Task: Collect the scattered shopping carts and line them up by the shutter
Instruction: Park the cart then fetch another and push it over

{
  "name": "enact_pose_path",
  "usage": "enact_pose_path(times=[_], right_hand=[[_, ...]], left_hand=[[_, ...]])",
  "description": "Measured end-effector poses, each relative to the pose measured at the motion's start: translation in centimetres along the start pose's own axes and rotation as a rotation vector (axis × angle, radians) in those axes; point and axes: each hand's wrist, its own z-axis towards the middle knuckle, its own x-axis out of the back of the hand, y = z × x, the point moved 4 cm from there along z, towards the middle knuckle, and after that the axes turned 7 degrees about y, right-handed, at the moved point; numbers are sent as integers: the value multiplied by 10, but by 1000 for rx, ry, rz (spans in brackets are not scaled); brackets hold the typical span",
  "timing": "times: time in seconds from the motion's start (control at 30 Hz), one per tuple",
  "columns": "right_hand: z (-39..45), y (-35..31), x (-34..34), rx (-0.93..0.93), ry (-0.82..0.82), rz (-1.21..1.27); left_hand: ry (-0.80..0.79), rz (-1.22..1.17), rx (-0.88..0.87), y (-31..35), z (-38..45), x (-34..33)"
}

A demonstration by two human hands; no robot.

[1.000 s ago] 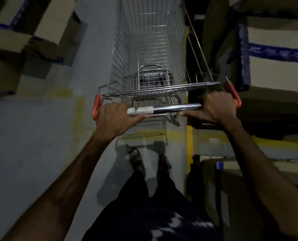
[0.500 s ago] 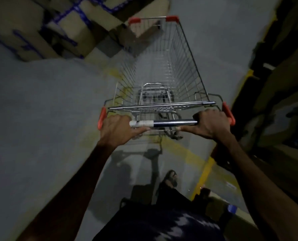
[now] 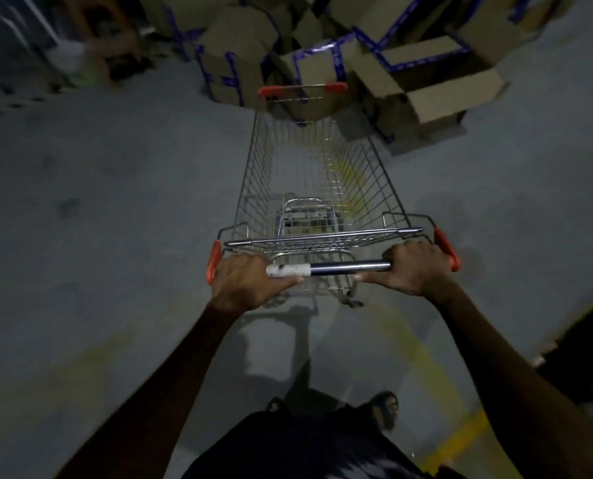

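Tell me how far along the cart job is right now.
Nothing looks finished: no shutter and no lined-up carts are in view. In hand: one empty cart, with the left hand and right hand both gripping its handle, its front pointing at a pile of boxes. Left: parking this cart by the shutter; other carts can't be counted from here.

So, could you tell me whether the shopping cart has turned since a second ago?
Yes. The shopping cart has swung left, away from the shelving that was alongside on the right; its front now points at the pile of cardboard boxes.
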Motion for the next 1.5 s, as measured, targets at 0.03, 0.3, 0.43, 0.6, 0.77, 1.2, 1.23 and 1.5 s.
enact_pose_path(times=[0.03, 0.3, 0.43, 0.6, 0.77, 1.2, 1.23, 1.5], right_hand=[[11, -18, 0, 26, 1, 9], [106, -144, 3, 218, -34, 32], [156, -215, 11, 330, -73, -8], [222, -303, 15, 472, -46, -24], [306, -386, 21, 604, -29, -44], [512, -576, 34, 829, -88, 31], [526, -590, 33, 833, -91, 38], [621, -706, 36, 879, -69, 58]], left_hand=[[-3, -3, 36, -17, -7, 3], [498, -18, 207, -147, -48, -21], [497, 19, 261, -210, -53, -22], [49, 84, 497, -295, -45, -19], [17, 26, 613, -377, -24, -16], [-82, -73, 922, -571, 59, -5], [-88, -77, 928, -585, 65, -5], [-113, 5, 927, -715, 110, -7]])
